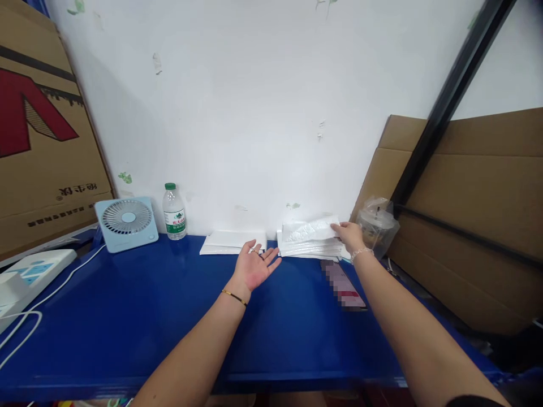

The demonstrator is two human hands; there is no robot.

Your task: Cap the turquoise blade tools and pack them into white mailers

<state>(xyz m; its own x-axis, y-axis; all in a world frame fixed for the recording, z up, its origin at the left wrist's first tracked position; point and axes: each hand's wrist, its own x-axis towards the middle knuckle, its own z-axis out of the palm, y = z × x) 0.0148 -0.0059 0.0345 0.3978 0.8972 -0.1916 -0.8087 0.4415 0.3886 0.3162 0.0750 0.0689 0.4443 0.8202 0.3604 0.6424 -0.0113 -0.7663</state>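
Pinches the right end of a white packet [309, 229] between the thumb and fingers of the right hand [350, 236]. Extends leftward from the grip, wrinkled and shiny, above a larger white stack [311, 249]; cannot tell whether resting on it or just over it. Just right of the grip, partly behind the hand: a clear bag [392, 232] around a lidded clear cup [375, 219], with something brownish inside, too obscured to name. Below the grip, on the blue table [148, 316]: a phone [341, 282], screen side up and pixelated, reaching close to the stack at its upper end.

Left of the grip, holds the left hand [257, 267] palm up, fingers spread and slightly curled, pointing toward the stack. Beyond those fingers, near the wall [254, 113]: a second white pile [233, 240], lower and flatter; cannot tell whether touched.

Farther left of the grip, a clear bottle [175, 217], upright, green-capped and labelled; cannot tell how full. Past that, a pale blue fan [127, 224], leaning back. Farthest left, a white power strip [42, 271] below a large printed carton [42, 141], contents hidden from view.
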